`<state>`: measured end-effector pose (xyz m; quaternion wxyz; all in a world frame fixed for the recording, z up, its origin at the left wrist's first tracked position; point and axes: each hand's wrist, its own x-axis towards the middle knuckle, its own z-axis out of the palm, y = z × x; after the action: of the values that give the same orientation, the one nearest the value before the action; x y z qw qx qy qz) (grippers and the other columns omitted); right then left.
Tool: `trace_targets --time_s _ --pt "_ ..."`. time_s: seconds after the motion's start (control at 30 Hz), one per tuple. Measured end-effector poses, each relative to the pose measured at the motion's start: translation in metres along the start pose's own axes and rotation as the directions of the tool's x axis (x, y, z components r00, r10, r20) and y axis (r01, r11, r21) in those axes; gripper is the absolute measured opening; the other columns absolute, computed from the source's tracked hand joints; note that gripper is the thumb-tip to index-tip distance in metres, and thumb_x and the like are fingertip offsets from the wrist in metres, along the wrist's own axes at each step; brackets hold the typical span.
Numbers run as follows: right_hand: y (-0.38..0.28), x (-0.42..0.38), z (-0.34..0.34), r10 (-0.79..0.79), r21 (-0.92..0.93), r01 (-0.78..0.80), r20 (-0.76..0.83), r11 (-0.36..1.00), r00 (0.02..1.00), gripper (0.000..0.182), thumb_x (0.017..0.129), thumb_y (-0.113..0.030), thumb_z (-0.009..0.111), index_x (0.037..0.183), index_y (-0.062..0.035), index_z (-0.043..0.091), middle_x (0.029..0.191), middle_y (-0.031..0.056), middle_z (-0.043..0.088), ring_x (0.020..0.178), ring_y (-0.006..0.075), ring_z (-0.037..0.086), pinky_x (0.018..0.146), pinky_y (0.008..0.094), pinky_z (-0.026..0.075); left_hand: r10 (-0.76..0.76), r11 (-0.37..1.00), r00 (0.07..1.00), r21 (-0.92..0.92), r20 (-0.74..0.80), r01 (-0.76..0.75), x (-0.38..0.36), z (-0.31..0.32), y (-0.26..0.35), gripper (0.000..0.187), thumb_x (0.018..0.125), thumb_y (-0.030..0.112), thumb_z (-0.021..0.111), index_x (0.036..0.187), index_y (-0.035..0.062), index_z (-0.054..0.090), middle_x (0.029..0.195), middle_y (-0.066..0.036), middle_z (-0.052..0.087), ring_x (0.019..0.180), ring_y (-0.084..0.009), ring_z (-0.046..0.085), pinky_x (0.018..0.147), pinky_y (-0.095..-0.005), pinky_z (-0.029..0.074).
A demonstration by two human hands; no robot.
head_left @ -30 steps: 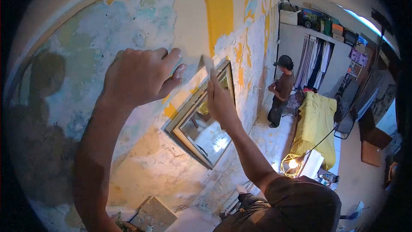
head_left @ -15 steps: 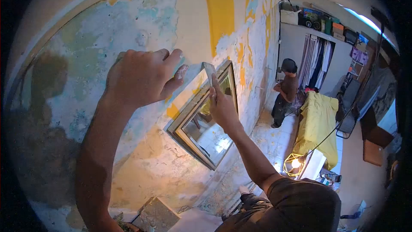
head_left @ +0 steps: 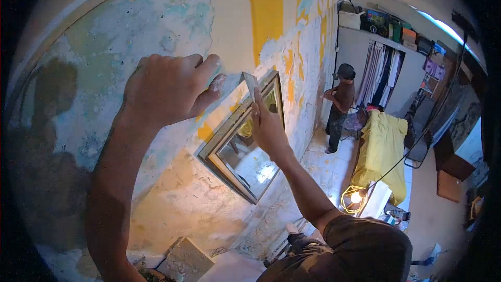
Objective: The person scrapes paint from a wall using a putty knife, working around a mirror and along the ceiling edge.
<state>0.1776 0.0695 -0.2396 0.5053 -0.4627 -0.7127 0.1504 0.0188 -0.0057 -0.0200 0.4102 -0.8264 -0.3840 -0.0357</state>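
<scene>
In front of the peeling wall [head_left: 172, 36], my left hand [head_left: 166, 89] is raised at the left. Its thumb and forefinger are apart with nothing visible between them; the other fingers curl, and the thumb tip is whitish. My right hand [head_left: 269, 131] is closed around a flat, greyish scraper [head_left: 250, 84] with a broad blade, held upright close to the wall. A framed mirror [head_left: 245, 163] leans or hangs at a tilt behind my right hand. A yellow painted strip [head_left: 266, 15] runs down the wall above. The scraper's handle is mostly hidden by my fingers.
Farther off, another person [head_left: 342, 105] stands by the wall. A bed with a yellow cover [head_left: 380, 143] and a lit caged lamp [head_left: 356, 197] are at the right. Below, a block-like grey piece [head_left: 187, 261] sits near the wall's foot. Boxes [head_left: 408, 36] top the wardrobe.
The view has shifted slightly. My left hand has moved a little up and left, the right hand with the scraper slightly left. The other person's forearms now reach farther forward.
</scene>
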Motion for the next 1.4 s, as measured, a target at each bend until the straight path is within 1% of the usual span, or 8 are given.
trace_targets --time_s 0.2,0.67,0.73,0.8,0.93,1.07,1.27,1.4 --pt "-0.002 0.021 -0.005 0.028 0.025 -0.025 -0.097 0.999 0.995 0.06 0.103 -0.025 0.035 0.151 -0.0036 0.006 0.062 0.0273 0.059 0.054 0.0463 0.059 0.051 0.0562 0.046 0.017 0.999 0.999 -0.03 -0.033 -0.018 0.002 0.004 -0.002 0.036 0.086 0.031 0.063 0.106 0.0013 0.063 0.081 -0.012 0.066 0.064 -0.0285 0.066 0.057 -0.0396 0.053" --pt "-0.031 0.012 -0.012 0.234 0.19 -0.229 -0.003 0.955 0.972 0.054 0.102 -0.021 0.038 0.149 -0.0015 0.021 0.07 0.0314 0.06 0.065 0.0482 0.061 0.058 0.0544 0.047 0.013 1.0 1.0 -0.012 0.008 -0.013 0.001 -0.003 0.0 0.036 0.086 0.029 0.064 0.108 0.0007 0.063 0.084 -0.012 0.067 0.065 -0.0268 0.066 0.058 -0.0389 0.053" --pt "-0.027 0.009 0.0 0.165 0.167 -0.154 -0.055 0.974 0.985 0.054 0.102 -0.02 0.038 0.149 -0.0014 0.019 0.069 0.0311 0.06 0.065 0.0479 0.061 0.057 0.0535 0.047 0.013 1.0 1.0 -0.01 0.018 -0.013 0.0 -0.002 -0.001 0.037 0.086 0.029 0.064 0.109 0.0006 0.063 0.084 -0.012 0.067 0.066 -0.0268 0.067 0.058 -0.0389 0.053" --pt "-0.028 0.0 0.004 0.166 0.166 -0.145 -0.122 0.975 0.979 0.047 0.103 -0.022 0.038 0.147 -0.0072 0.033 0.065 0.0294 0.056 0.06 0.0463 0.058 0.057 0.0512 0.044 0.011 1.0 1.0 -0.003 0.016 -0.011 0.002 -0.001 -0.001 0.037 0.086 0.029 0.064 0.109 0.0005 0.062 0.084 -0.012 0.067 0.066 -0.0269 0.067 0.058 -0.039 0.053" --pt "-0.028 0.02 -0.011 0.258 0.162 -0.241 -0.096 0.957 0.961 0.046 0.103 -0.023 0.035 0.147 -0.0067 0.034 0.067 0.0301 0.058 0.062 0.0477 0.059 0.06 0.0536 0.045 0.01 1.0 1.0 0.003 0.018 -0.01 0.001 -0.003 -0.001 0.04 0.084 0.029 0.065 0.111 0.0001 0.062 0.084 -0.012 0.066 0.067 -0.0279 0.067 0.059 -0.0394 0.053" --pt "-0.025 0.008 -0.001 0.164 0.114 -0.153 -0.095 0.982 0.982 0.052 0.102 -0.021 0.038 0.149 -0.0058 0.021 0.064 0.0289 0.059 0.061 0.0493 0.059 0.056 0.0566 0.046 -0.009 1.0 0.998 -0.011 0.067 0.01 0.002 -0.003 -0.001 0.043 0.082 0.029 0.067 0.114 0.0004 0.061 0.087 -0.011 0.066 0.068 -0.0281 0.067 0.061 -0.0394 0.053" --pt "-0.013 0.031 -0.005 0.258 0.155 -0.237 -0.132 0.959 0.957 0.047 0.103 -0.024 0.037 0.146 -0.0061 0.034 0.068 0.0285 0.058 0.059 0.0453 0.058 0.056 0.0541 0.043 -0.001 1.0 1.0 0.028 0.016 0.001 0.001 0.0 -0.001 0.042 0.082 0.028 0.067 0.113 0.0 0.062 0.088 -0.012 0.066 0.07 -0.0271 0.067 0.062 -0.0382 0.054" --pt "0.001 0.022 0.004 0.1 0.065 -0.09 -0.178 0.994 0.979 0.05 0.102 -0.021 0.037 0.147 -0.0017 0.025 0.065 0.0292 0.059 0.06 0.0491 0.059 0.054 0.056 0.046 -0.023 1.0 0.997 -0.015 0.073 0.024 0.002 -0.004 -0.001 0.042 0.081 0.028 0.067 0.113 0.0007 0.061 0.088 -0.013 0.066 0.071 -0.0269 0.067 0.061 -0.0381 0.054"
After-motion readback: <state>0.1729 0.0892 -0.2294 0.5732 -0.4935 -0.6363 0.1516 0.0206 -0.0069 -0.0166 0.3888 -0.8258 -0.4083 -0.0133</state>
